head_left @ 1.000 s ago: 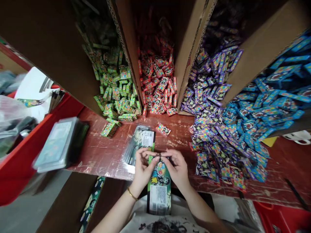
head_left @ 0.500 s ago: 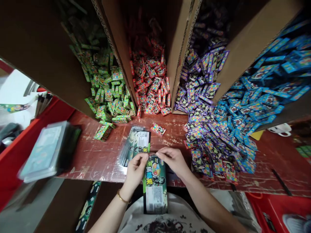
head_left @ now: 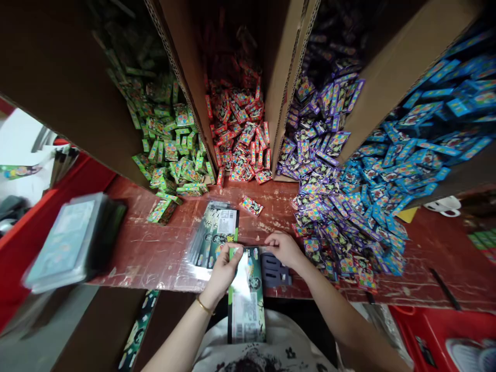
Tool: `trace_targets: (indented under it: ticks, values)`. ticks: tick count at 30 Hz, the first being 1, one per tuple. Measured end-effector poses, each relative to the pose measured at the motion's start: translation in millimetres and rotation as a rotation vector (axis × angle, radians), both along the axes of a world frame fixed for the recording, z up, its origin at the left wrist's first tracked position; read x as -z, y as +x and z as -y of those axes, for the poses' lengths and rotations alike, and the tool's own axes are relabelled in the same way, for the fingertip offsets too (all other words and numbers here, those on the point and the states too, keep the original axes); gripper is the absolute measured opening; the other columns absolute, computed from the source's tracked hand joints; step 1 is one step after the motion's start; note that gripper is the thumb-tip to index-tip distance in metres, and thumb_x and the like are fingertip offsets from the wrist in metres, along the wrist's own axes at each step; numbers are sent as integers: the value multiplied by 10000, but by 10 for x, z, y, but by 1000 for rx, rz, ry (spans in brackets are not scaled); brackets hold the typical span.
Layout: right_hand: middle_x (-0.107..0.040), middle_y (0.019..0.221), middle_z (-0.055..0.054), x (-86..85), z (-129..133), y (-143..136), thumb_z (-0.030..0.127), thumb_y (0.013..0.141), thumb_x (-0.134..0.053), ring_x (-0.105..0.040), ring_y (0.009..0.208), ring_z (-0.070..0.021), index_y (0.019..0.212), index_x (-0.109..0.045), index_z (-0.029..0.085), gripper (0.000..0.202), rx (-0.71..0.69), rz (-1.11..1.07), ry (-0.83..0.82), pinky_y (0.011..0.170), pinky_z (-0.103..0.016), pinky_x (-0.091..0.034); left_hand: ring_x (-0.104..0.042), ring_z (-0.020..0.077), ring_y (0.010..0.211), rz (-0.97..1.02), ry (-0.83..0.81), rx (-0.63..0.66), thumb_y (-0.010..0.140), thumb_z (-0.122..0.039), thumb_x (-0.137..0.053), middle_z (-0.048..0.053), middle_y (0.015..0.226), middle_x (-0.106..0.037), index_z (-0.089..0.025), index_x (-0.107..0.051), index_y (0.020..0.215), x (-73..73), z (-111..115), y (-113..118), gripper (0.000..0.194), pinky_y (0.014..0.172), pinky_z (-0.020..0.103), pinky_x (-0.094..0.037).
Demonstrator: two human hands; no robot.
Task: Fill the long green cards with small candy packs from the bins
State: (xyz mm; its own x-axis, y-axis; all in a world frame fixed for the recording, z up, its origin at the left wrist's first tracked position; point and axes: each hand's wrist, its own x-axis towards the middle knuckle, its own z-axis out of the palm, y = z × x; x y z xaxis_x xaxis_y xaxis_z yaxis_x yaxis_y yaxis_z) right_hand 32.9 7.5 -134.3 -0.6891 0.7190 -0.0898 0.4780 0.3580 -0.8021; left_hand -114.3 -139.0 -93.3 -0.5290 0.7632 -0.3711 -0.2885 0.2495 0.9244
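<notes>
Nearest to us, a long green packet (head_left: 247, 299) reaches from our lap up to the edge of the red tabletop (head_left: 155, 248). Our left hand (head_left: 225, 266) grips its top edge, fingers (head_left: 235, 254) closed on the plastic. Our right hand (head_left: 284, 248) lies just beside it on the tabletop, fingers curled down near a dark grey tool (head_left: 274, 269); we cannot tell whether they grip anything. Just past the left hand lies a stack of clear bags (head_left: 214, 232) with printed labels. A little farther on, a single red box (head_left: 251, 206) lies alone on the tabletop. To the left, a blurred bundle of packets (head_left: 70, 240) sits at the tabletop's edge. Farthest away, cardboard bins (head_left: 279, 77) spill small boxes toward us: green boxes (head_left: 172, 150), red boxes (head_left: 242, 134), purple boxes (head_left: 321, 170) and blue boxes (head_left: 411, 155), the purple and blue heaps running together on the right.
</notes>
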Motion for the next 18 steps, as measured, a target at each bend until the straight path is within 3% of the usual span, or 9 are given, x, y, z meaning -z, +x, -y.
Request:
trace_targets:
  ticks: [5, 9, 13, 18]
  values:
    - [-595, 730, -10, -114, 0, 62, 116, 721, -606, -585, 695, -145, 631, -638, 190, 120, -101, -99, -18, 664, -247, -458, -543, 157, 676, -30, -12, -1, 715, -464, -643, -23, 695, -582, -202, -563, 793, 58, -21, 5, 285, 663, 252, -432]
    - [-632, 817, -32, -52, 27, 51, 191, 761, -590, -585, 728, -157, 807, -635, 196, 64, -9, -247, -44, 672, -267, -472, -543, 154, 702, -43, -9, 11, 739, -439, -631, -25, 723, -572, -198, -560, 817, 152, -5, -6, 263, 702, 254, -428]
    - [-659, 813, -3, 60, 95, -113, 92, 722, -550, -593, 729, -143, 1164, -524, 221, 461, -45, -276, -129, 771, -309, -476, -559, 158, 707, -41, -8, 23, 750, -445, -624, -17, 748, -579, -192, -555, 842, 195, 3, -3, 278, 696, 265, -440]
    - [-628, 689, 37, -27, 111, -145, 80, 690, -552, -584, 664, -136, 1149, -515, 195, 475, -65, -291, -249, 716, -292, -463, -568, 157, 614, -53, 13, -18, 734, -467, -640, -21, 665, -594, -183, -568, 830, 197, 3, 11, 309, 642, 283, -458]
